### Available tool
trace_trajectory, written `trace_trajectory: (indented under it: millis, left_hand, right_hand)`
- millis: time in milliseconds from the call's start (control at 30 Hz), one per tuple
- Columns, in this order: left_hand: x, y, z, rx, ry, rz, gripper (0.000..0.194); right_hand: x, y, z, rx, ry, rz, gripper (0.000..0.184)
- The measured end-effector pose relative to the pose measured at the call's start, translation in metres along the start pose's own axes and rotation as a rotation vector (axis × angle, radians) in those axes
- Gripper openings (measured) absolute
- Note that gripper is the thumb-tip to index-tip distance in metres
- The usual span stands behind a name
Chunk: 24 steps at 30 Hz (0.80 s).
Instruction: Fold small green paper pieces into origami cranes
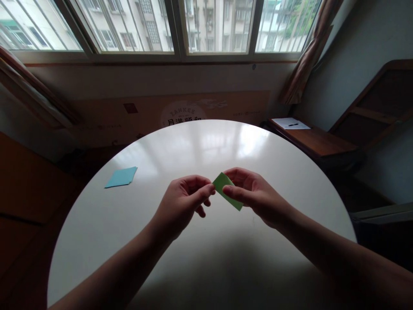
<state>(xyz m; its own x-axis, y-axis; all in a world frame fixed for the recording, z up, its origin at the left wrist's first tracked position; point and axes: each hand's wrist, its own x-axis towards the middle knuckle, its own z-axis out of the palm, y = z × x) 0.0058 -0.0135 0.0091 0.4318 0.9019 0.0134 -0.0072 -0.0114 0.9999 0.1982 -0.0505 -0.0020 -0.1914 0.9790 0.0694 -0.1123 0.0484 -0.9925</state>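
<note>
A small green piece of paper, rectangular and perhaps folded, is held up over the white table between both hands. My left hand pinches its left corner between thumb and forefinger, the other fingers curled below. On the other side, my right hand grips the paper with the thumb flat on its face and the fingers behind, mostly hidden. Off to the left on the tabletop lies a small stack of light blue paper, touched by neither hand.
The round white table fills the middle of the view. Beyond its right edge stands a wooden side table with a white sheet and a dark pen. A printed cardboard panel leans under the barred window.
</note>
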Motion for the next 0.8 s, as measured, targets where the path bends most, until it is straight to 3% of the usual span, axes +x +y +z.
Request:
trace_trajectory:
  millis: [133, 333, 533, 633, 800]
  left_hand:
    - [0.0005, 0.0000, -0.0005, -0.053, 0.062, 0.014, 0.019]
    - [-0.0011, 0.0024, 0.0021, -0.020, 0.083, 0.040, 0.019]
    - [-0.0020, -0.0019, 0.0050, 0.065, -0.074, -0.006, 0.021]
    - [-0.0009, -0.0036, 0.0036, 0.098, -0.153, -0.032, 0.023]
    - [0.0012, -0.0012, 0.0004, 0.022, -0.182, -0.097, 0.028]
  right_hand:
    - [0.0021, 0.0004, 0.0003, -0.027, -0.035, 0.012, 0.024]
    - [0.0038, 0.0043, -0.0008, 0.034, 0.093, -0.044, 0.016]
    - [0.0044, 0.0072, -0.0017, 0.127, 0.115, -0.121, 0.010]
    - [0.0049, 0.0068, -0.0016, 0.061, 0.132, -0.141, 0.009]
    - [0.0029, 0.0044, 0.0021, -0.073, 0.081, -0.136, 0.009]
